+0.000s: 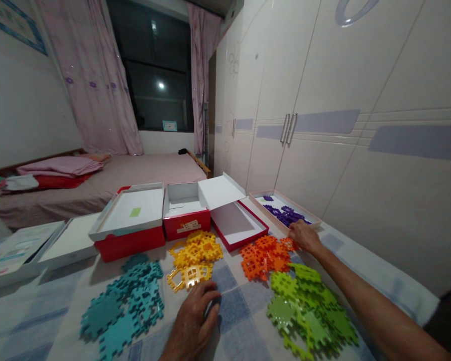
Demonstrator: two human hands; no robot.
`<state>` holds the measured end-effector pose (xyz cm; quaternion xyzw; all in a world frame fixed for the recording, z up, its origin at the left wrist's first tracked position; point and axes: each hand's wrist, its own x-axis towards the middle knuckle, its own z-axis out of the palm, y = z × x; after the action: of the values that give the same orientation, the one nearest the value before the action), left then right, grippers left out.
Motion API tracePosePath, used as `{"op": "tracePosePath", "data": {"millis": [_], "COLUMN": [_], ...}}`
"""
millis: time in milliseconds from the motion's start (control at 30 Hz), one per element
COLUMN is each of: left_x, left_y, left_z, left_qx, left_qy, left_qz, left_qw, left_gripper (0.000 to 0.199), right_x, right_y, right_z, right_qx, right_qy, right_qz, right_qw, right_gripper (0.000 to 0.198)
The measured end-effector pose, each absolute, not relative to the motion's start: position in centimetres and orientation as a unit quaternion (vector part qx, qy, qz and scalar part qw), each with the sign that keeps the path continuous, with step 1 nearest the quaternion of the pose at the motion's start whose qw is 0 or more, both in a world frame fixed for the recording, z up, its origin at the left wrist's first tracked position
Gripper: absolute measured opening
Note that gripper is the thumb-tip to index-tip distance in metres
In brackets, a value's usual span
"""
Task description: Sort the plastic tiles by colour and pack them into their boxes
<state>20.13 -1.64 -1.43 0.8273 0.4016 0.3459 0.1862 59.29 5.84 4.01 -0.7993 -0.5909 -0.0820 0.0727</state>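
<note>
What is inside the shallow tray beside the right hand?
Purple toothed pieces lie in the tray, most heaped together, one apart toward the far end. What lies under the heap or directly behind the right hand cannot be seen.

No text, brand or number can be read. A pale green label (135, 212) in the white tray (116, 213) between 8 and 9 o'clock shows no legible writing; toward 7 o'clock, the print (189, 227) on the red box (188, 215) is too blurred.
</note>
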Motion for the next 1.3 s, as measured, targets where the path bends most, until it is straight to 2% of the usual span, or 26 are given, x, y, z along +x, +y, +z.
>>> {"op": "tracePosePath", "data": {"millis": [133, 267, 367, 467, 633, 800, 1167, 1300], "left_x": [20.2, 20.2, 20.1, 20.0, 20.2, 20.3, 20.1, 20.1], "left_y": [-1.8, -1.9, -1.8, -1.8, -1.8, -1.7, -1.5, -1.5], "left_z": [-1.2, -1.5, -1.8, -1.8, -1.8, -1.9, -1.9, -1.8], "left_qx": [0.826, 0.826, 0.829, 0.828, 0.829, 0.826, 0.84, 0.845], "left_qy": [0.406, 0.404, 0.396, 0.392, 0.388, 0.391, 0.382, 0.375], "left_qz": [0.343, 0.343, 0.347, 0.353, 0.359, 0.362, 0.349, 0.347], "left_qw": [0.189, 0.193, 0.19, 0.189, 0.184, 0.182, 0.164, 0.16], "left_gripper": [0.024, 0.024, 0.024, 0.024, 0.024, 0.024, 0.024, 0.024], "right_x": [56.9, 51.8, 48.1, 46.0, 45.4, 46.6, 53.1, 56.7], "right_y": [6.1, 6.8, 7.3, 7.8, 8.1, 7.3, 5.8, 3.4], "right_z": [5.5, 6.3, 5.7, 4.6, 4.4, 6.0, 8.6, 10.0], "right_qx": [-0.763, -0.601, -0.534, -0.554, -0.57, -0.567, -0.539, -0.578], "right_qy": [-0.628, -0.782, -0.839, -0.831, -0.819, -0.814, -0.768, -0.708], "right_qz": [-0.115, -0.069, -0.024, -0.01, -0.033, -0.081, -0.313, -0.345], "right_qw": [0.098, 0.151, 0.101, 0.052, 0.058, 0.1, 0.145, 0.213], "right_gripper": [0.033, 0.03, 0.027, 0.017, 0.017, 0.015, 0.009, 0.016]}}
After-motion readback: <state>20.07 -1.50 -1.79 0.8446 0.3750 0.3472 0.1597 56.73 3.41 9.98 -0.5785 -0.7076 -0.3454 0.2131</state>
